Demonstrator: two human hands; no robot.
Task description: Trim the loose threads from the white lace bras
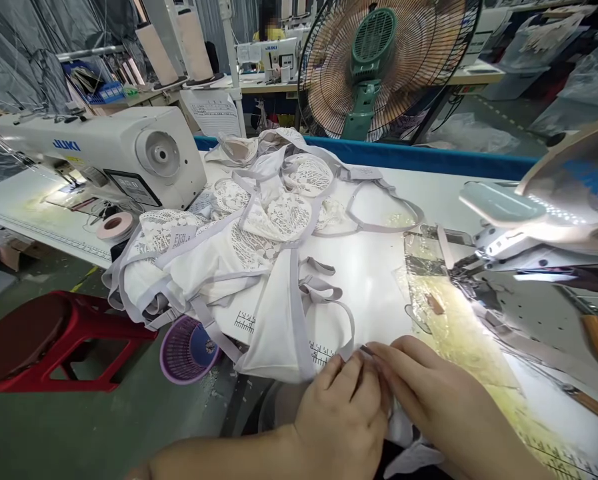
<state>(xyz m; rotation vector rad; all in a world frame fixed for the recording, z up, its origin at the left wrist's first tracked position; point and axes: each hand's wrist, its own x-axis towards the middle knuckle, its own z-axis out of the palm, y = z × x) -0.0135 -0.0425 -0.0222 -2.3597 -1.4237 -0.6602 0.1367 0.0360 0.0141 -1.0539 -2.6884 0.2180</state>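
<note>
My left hand (346,413) is closed at the table's front edge, its fingers curled round a grey bra strap (349,327). Pressed against it, my right hand (426,383) pinches at the same spot; a small dark piece (366,349) shows at the fingertips, too small to name. Fingers hide most of what is held. White and grey fabric (413,457) hangs below both hands. A white bra wing with grey edging (279,327) drapes over the front edge, joined to a pile of white lace bras (283,213) behind it.
A sewing machine (163,147) stands at left, and another lit machine head (553,200) at right. Behind the table is a large fan (373,60). A purple basket (179,357) and a red stool (79,340) are on the floor at left. A tape roll (115,227) lies beside the pile.
</note>
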